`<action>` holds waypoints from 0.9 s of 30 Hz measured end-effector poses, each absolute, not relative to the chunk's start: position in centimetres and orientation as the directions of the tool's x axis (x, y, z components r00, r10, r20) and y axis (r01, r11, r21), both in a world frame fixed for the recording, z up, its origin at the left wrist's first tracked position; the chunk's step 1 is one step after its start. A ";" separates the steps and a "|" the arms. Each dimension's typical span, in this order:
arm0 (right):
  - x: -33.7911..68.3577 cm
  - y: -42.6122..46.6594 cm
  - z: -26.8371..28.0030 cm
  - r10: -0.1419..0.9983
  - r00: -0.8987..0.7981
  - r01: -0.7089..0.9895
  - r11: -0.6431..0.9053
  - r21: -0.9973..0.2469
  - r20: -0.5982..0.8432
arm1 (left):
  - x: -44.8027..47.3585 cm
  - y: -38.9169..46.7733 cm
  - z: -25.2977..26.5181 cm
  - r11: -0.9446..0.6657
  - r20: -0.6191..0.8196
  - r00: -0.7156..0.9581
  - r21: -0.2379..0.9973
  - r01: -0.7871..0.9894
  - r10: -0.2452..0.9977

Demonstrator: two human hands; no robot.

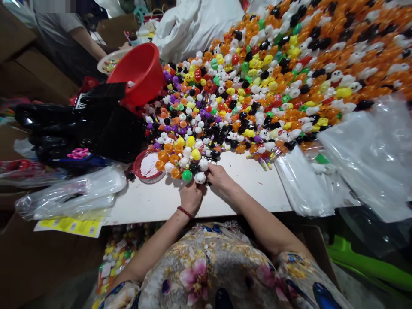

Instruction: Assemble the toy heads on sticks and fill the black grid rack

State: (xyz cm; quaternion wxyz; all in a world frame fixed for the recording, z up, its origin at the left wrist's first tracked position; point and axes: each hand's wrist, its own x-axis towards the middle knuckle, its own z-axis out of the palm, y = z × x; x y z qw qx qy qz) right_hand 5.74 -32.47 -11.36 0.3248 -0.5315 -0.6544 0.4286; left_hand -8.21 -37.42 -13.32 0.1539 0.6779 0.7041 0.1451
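A dense bunch of small plastic figures [180, 159], mostly orange, white and yellow with one green head, is just beyond my two hands over the near edge of the table. My left hand [191, 196] is closed at the near side of this bunch, below the green and white heads, with its fingertips mostly hidden. Close by on the right, my right hand [220, 178] has bent fingers against the bunch's right side, by a white figure [203, 164]. What those fingers pinch is too small to make out. The two hands nearly meet.
A large heap of colourful plastic figures [257, 81] covers the table's back and right. Left of the bunch are a small red basket [148, 166] with white pieces, a red tub [138, 73] and black bags [103, 124]. Clear plastic bags [302, 180] lie right. Another person [69, 38] stands back left.
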 end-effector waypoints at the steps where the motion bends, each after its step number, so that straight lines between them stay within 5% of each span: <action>1: 5.7 -32.3 -11.5 0.971 -0.239 0.439 0.087 -0.894 -0.023 | -8.2 -37.4 -13.4 0.041 -0.022 -0.035 0.413 0.910 0.999; 10: 5.8 -32.5 -12.1 0.976 -0.210 0.440 0.153 -0.885 0.064 | -7.9 -37.3 -12.4 0.066 -0.043 -0.053 0.420 0.905 0.998; 14: 7.1 -31.2 -12.5 0.977 -0.072 0.579 0.205 -0.789 0.201 | -7.9 -37.2 -11.9 0.083 -0.086 -0.053 0.406 0.910 0.995; 20: 8.7 -28.9 -12.5 0.982 -0.003 0.698 0.135 -0.703 0.186 | -7.6 -37.2 -11.3 0.099 -0.120 -0.059 0.368 0.925 0.991; 27: 9.3 -28.5 -12.5 0.967 0.047 0.720 0.142 -0.679 0.252 | -8.4 -38.4 -12.2 -0.017 -0.015 0.027 0.468 0.884 1.000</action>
